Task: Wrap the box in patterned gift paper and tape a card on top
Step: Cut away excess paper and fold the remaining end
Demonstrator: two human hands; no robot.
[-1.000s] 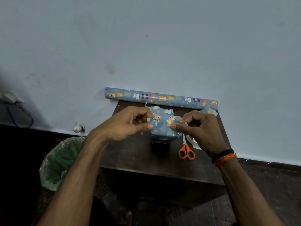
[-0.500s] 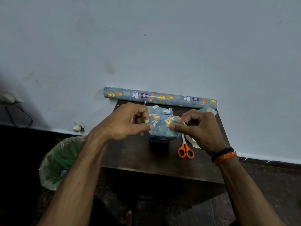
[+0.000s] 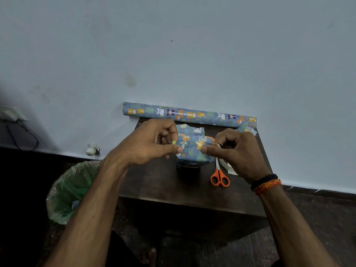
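While wrapping: box (image 3: 192, 149) stood on table (image 3: 173, 185);
Left hand (image 3: 152, 143): pinched paper edge;
Right hand (image 3: 237, 151): pinched opposite edge

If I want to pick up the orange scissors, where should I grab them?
Grab the orange scissors by their two round handle loops, reaching in from the near edge of the table. The loops point toward the person and lie bare and flat there, while the blades point away and run in under the right hand, so that end is crowded.

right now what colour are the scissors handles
Orange, on the scissors lying on the dark table; the head view shows them best.
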